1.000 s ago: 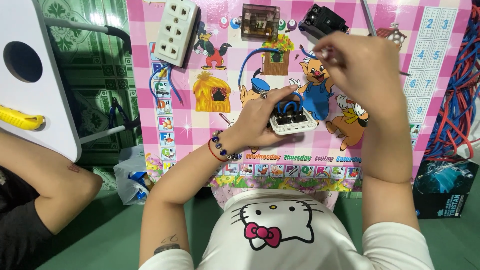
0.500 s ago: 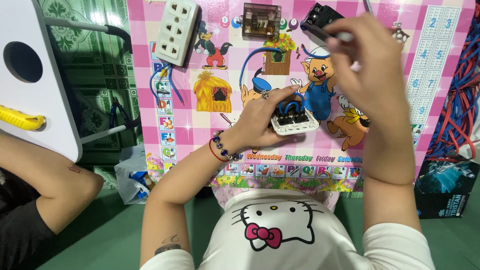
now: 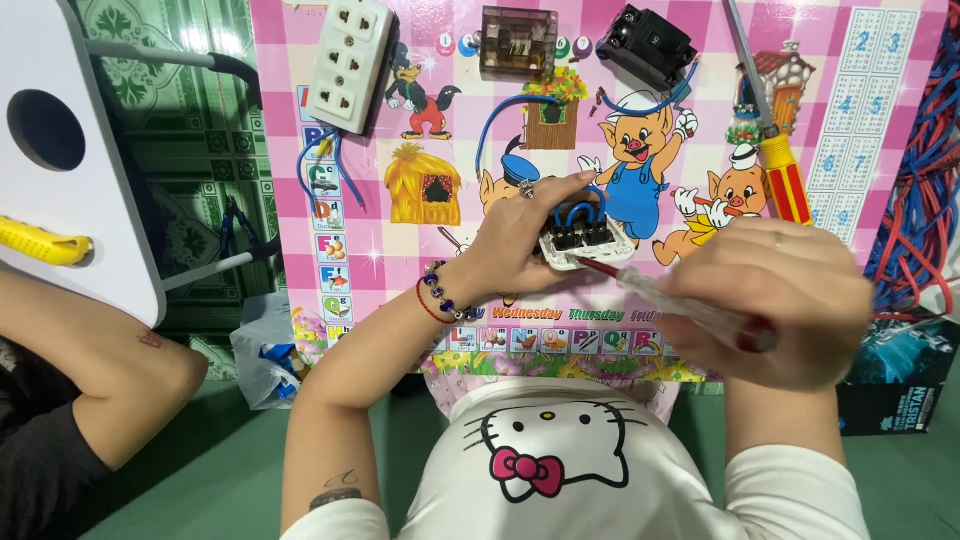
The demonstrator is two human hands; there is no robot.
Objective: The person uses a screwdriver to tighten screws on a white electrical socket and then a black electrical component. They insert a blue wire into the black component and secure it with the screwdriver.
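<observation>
A pink cartoon-printed table (image 3: 890, 120) stands on green floor (image 3: 230, 470) beside patterned green tiles (image 3: 200, 120).

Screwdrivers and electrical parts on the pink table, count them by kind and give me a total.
Screwdrivers: 2, a clear-handled one in the right hand, a yellow and red one lying on the table
Socket strips: 1
Switch modules: 1, under the left hand
Clear brown boxes: 1
Black breakers: 1
Total: 6

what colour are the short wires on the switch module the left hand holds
Blue wires, looping over the white switch module; clearest in the head view.
</observation>
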